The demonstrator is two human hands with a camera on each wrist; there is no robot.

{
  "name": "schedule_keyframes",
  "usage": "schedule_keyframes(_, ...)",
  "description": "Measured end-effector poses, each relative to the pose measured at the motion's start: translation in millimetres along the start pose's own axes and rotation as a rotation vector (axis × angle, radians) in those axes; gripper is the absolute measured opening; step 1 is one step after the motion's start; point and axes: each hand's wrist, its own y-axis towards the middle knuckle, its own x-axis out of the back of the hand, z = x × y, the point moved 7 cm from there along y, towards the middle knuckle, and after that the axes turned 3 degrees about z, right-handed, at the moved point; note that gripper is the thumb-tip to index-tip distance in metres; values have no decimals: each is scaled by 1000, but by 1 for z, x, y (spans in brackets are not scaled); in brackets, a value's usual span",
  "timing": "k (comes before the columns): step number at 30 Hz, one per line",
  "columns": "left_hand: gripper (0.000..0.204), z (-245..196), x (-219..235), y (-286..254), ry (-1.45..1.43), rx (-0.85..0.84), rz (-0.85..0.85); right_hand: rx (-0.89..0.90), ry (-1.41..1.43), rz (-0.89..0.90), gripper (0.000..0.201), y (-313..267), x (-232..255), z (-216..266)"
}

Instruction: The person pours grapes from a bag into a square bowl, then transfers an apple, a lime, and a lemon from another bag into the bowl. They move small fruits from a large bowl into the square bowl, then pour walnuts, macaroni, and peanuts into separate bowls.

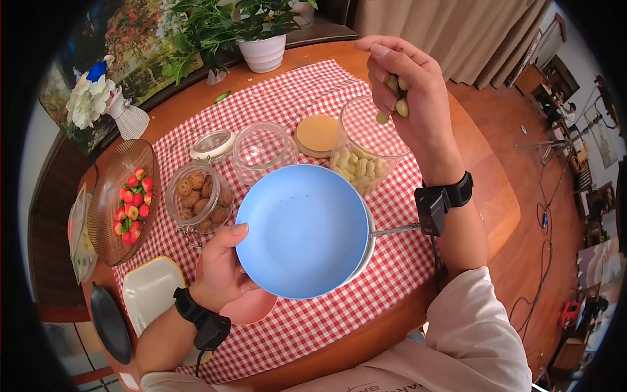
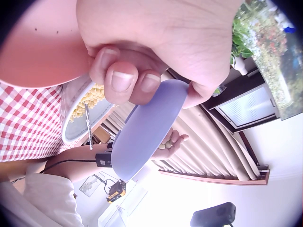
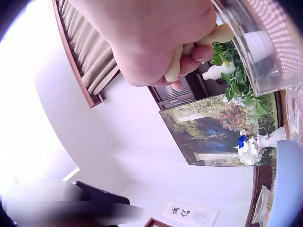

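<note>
My left hand [image 1: 222, 268] grips the rim of a light blue bowl [image 1: 302, 228], thumb on its inner edge and fingers curled beneath. A few dark specks lie inside the bowl. Raised at the upper right, my right hand [image 1: 418, 91] holds several unshelled peanuts [image 1: 401, 106] in its curled fingers, also seen as peanuts [image 3: 175, 64] in the right wrist view. Below that hand stands a clear jar [image 1: 343, 127] with more peanuts [image 1: 358, 171] at its bottom. Mostly hidden behind the blue bowl is a white bowl [image 2: 69, 125] of small yellow pieces, with a metal handle [image 2: 88, 124] sticking out.
A jar of walnuts [image 1: 202, 196], another clear jar [image 1: 264, 147] and a round tan lid [image 1: 318, 134] stand behind the blue bowl. To the left are a ribbed bowl [image 1: 108, 196] of small red fruits, a white dish [image 1: 153, 287] and a black plate [image 1: 111, 323]. A pink bowl [image 1: 251, 310] sits near the left hand.
</note>
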Motion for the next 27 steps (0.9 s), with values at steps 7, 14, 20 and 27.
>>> schedule_keyframes(7,75,5,24,3,-116,41,186,11,-4,-2,22,2,2,-3)
schedule_keyframes(14,69,0,8,1,-2,6,73,19,52,-21,21,1,5,-2)
schedule_keyframes(20,70,0,7,1,-1,-1,81,73,19,-89,22,1,10,1)
schedule_keyframes(27,72,0,11,2,17,-16,67,137,-32,-286,22,-2,25,3)
